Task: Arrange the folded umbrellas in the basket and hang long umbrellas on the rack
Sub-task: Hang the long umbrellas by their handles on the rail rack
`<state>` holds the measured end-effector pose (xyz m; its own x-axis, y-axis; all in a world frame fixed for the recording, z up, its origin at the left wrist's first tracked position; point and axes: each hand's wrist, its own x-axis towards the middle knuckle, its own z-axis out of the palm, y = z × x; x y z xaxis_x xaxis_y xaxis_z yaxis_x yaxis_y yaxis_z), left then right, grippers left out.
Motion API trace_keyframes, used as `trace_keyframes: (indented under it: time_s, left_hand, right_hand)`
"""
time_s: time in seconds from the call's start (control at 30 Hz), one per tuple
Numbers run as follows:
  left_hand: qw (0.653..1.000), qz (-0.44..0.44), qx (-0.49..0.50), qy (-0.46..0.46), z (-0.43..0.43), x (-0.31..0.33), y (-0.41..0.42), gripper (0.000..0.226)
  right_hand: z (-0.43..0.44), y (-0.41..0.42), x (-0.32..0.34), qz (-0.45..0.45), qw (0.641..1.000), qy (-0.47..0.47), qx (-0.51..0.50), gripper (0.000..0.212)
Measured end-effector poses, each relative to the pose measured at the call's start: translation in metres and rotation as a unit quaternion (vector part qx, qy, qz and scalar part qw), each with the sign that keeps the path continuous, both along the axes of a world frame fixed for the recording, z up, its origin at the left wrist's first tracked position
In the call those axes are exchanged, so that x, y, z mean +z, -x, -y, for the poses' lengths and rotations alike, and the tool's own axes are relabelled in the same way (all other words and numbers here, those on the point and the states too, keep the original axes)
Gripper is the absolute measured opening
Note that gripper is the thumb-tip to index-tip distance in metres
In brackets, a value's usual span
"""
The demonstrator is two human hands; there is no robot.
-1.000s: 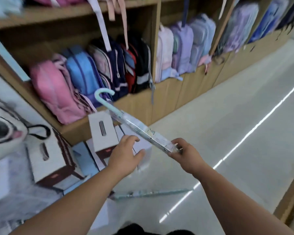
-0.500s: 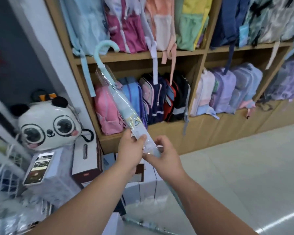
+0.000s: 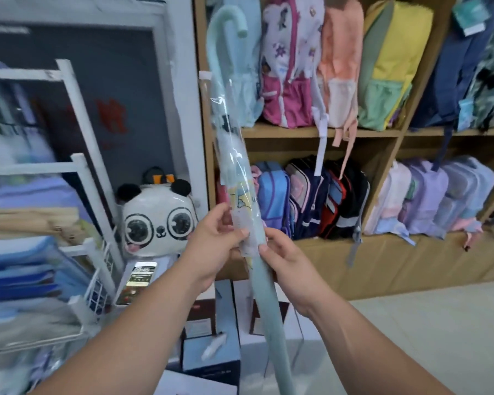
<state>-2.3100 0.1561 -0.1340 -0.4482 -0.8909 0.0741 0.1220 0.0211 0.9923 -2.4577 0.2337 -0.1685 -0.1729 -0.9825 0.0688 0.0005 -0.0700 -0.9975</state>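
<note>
While pinching at mid-shaft, left hand (image 3: pixel 214 246) at centre frame, thumb and fingers curled round the long pale-teal umbrella (image 3: pixel 231 155) in its clear crinkly plastic sleeve. Right hand (image 3: pixel 285 266) just below and to the right, fingers wrapped on the bare teal canopy under the sleeve's lower edge. Held near upright, leaning slightly left, curved mint hook handle (image 3: pixel 226 21) up at top centre, lower end running off the bottom edge.

Out at the left side, white metal-frame rack (image 3: pixel 77 115), blurred. Between rack and hands, glossy panda-faced bag (image 3: pixel 157 220) and, lower, a lit phone (image 3: pixel 137 280).

Risks, judging from here: slick sleeve sliding under the left grip and letting the shaft drop; hook swinging into the pastel backpacks (image 3: pixel 291 81) on the wooden shelf behind during the turn toward the rack; lower end clipping the stacked cartons (image 3: pixel 200 363) at lower centre.
</note>
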Motion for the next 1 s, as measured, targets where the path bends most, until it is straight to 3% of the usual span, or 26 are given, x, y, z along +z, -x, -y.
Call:
trace_keyframes:
  time_s: [0.13,0.23,0.37,0.6,1.0]
  left_hand:
    - [0.999,0.019,0.042,0.02,0.03,-0.002,-0.07,0.049]
    - [0.999,0.034,0.023,0.032,0.049,0.006,-0.127,0.043]
    - [0.998,0.046,0.006,0.041,0.077,0.022,-0.185,0.056]
    - [0.994,0.041,-0.013,0.102,0.12,0.067,-0.241,0.052]
    - [0.984,0.028,0.089,0.153,0.177,0.136,-0.277,0.054]
  right_hand:
    - [0.036,-0.082,-0.006,-0.001,0.999,0.02,-0.037,0.024]
    - [0.061,-0.149,-0.004,0.01,0.998,0.033,-0.056,0.023]
    - [0.088,-0.21,0.017,-0.004,0.996,0.058,-0.065,0.024]
    - [0.125,-0.255,0.053,-0.032,0.994,0.084,-0.055,0.031]
    - [0.195,-0.29,0.106,-0.098,0.982,0.156,0.043,0.053]
